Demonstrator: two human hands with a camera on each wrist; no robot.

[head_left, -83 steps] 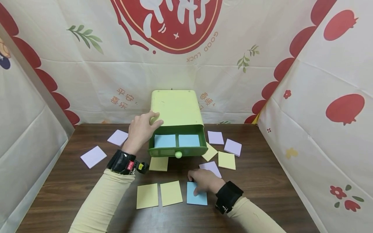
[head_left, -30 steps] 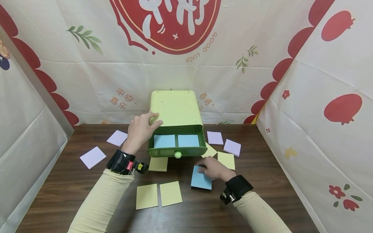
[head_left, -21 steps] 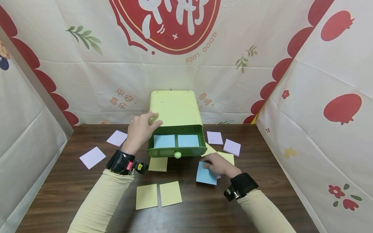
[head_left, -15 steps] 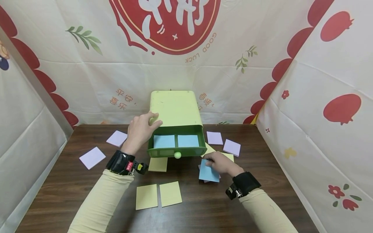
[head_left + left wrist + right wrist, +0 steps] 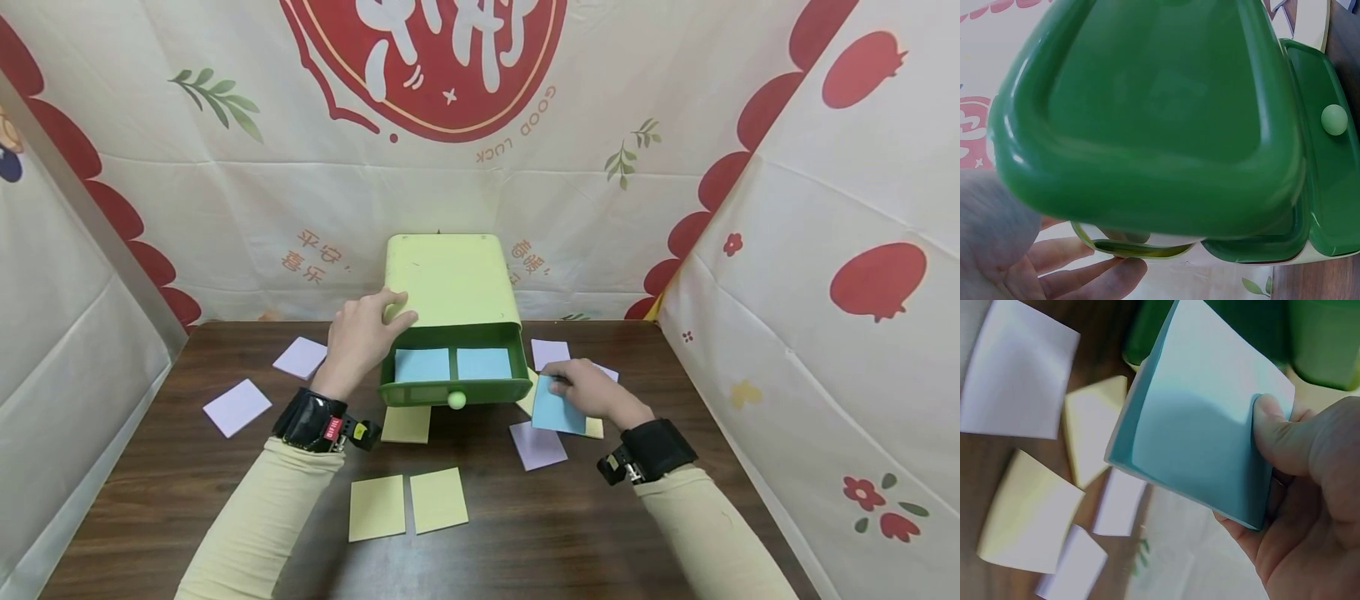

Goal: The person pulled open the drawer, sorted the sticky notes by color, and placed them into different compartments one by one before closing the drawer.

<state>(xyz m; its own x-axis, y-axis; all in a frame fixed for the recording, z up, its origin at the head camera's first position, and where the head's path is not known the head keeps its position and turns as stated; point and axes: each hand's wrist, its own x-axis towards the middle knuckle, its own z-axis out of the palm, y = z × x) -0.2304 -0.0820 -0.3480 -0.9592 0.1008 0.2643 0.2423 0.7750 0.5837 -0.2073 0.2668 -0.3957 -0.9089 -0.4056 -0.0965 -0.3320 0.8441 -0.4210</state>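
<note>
A pale yellow-green box [image 5: 450, 279] stands at the back, its green drawer [image 5: 416, 393] pulled out. Two blue sticky note pads [image 5: 422, 365] lie inside, one in each compartment. My left hand [image 5: 362, 340] rests at the box's left side, thumb and index finger over its top edge; in the left wrist view, a large green surface [image 5: 1160, 112] hides much of the scene. To the right of the drawer, my right hand [image 5: 592, 388] pinches another blue sticky note pad [image 5: 1204, 419], thumb on its face, held above a yellow pad [image 5: 594, 428].
Two yellow pads [image 5: 377, 507] lie side by side in front. One yellow pad [image 5: 407, 424] sits partly under the drawer. Purple pads [image 5: 237, 408] lie at left, and a purple pad [image 5: 538, 446] lies below my right hand. More purple pads [image 5: 550, 352] are at back right.
My right hand has taken up the blue pad from the table front and carried it back and to the right, past the purple pad. The left hand stays in place.
</note>
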